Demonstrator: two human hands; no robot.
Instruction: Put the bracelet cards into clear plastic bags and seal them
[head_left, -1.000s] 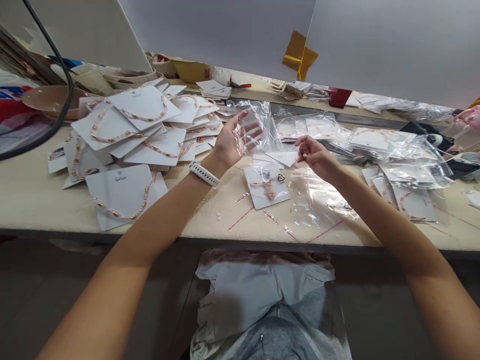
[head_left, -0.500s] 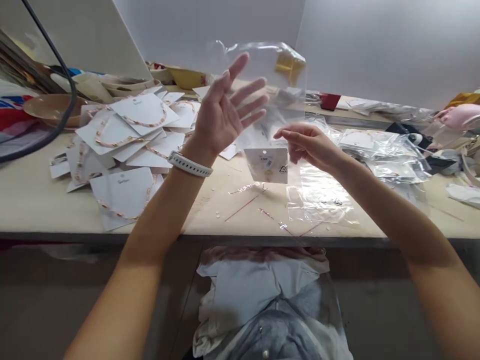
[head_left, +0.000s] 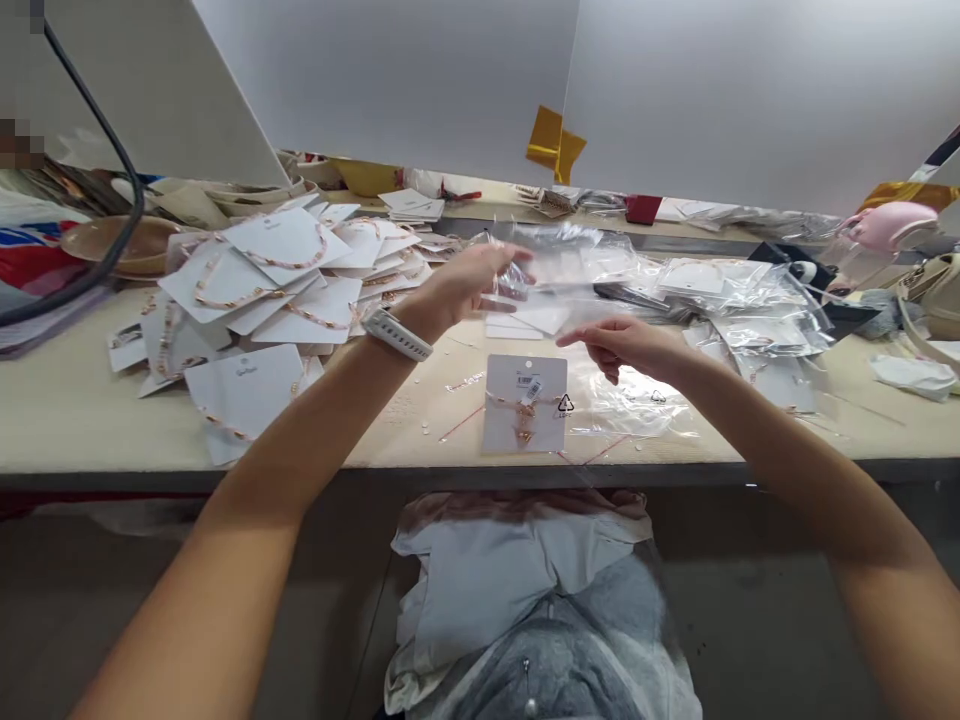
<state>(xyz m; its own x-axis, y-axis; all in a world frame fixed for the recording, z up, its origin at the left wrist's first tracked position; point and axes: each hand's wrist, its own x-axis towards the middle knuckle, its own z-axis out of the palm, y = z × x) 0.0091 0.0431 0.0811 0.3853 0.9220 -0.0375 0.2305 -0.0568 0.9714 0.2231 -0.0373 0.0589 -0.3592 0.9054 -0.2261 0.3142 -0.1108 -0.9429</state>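
My left hand (head_left: 480, 283), with a pale band on its wrist, reaches over the upper part of a clear plastic bag (head_left: 555, 306). Its fingers are stretched apart and partly blurred against the film. Inside the bag's near end is a white card (head_left: 524, 430) with a beaded necklace, a barcode label and, over it, a printed recycling mark. At the bag's right side my right hand (head_left: 626, 347) has its fingers curled and thumb and index together, seemingly pinching the edge. Flat clear bags (head_left: 637, 405) lie beneath that hand.
A pile of necklace cards (head_left: 277, 260) covers the left side. Bagged cards (head_left: 750, 300) are heaped at the right. Thin red strips (head_left: 461, 423) lie near the front edge. A black cable (head_left: 120, 235) hangs at the left, and a brown bowl (head_left: 124, 245) stands behind it.
The bag's upper part, upright before, has come down toward the table. My left hand has lowered with it. The card has moved nearer the front edge, and my right hand is lower.
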